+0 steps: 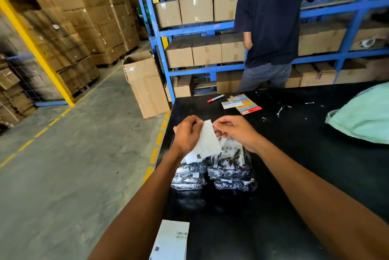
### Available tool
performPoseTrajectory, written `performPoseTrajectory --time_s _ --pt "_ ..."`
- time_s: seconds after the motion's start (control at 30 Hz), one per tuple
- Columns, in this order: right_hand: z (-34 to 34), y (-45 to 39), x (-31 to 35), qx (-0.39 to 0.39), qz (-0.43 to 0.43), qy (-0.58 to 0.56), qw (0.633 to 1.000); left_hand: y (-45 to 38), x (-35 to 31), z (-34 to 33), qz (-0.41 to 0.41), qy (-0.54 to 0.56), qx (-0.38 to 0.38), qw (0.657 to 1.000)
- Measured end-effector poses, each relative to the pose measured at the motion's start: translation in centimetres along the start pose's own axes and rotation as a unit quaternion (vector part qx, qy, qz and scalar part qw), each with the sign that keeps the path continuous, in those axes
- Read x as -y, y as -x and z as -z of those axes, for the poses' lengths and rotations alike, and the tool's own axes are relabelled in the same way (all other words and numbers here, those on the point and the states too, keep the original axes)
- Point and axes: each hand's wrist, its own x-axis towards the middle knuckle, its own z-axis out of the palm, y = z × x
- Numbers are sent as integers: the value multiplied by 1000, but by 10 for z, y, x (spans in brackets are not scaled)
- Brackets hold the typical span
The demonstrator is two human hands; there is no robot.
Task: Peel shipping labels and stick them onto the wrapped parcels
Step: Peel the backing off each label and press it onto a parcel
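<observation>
While both hands pinch one white label point(207, 140) at its top edge, it hangs over the wrapped parcels point(212, 170)
Left hand point(186, 134) closed on the label's upper left, right hand point(233, 130) closed on the upper right corner, the two hands close together with the sheet between them (peeling state unclear). Parcels are two stacks of clear-wrapped dark items side by side on the black table point(294, 154), directly under the label. A stack of label sheets point(171, 240) lies at the table's near edge. Further back: red marker point(216, 98), coloured sticker sheets point(242, 103), pale green sack point(362, 116) at right. Another person point(271, 25) stands facing the blue shelving point(162, 34)
</observation>
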Motion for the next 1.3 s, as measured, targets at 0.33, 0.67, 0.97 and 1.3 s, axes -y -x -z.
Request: performPoseTrajectory --time_s 0.33,0.67,0.97,1.3 --pt "8 -15 -1 5 32 73 997 -19 -2 -4 9 32 26 999" --pt "8 -12 5 -2 29 90 996 -15 -14 -3 7 7 34 999" --pt "8 -6 13 -2 41 94 995 -15 -18 -1 -6 -3 24 1000" --pt "-1 -11 30 14 38 -86 995 -14 -40 12 -65 13 -147 987"
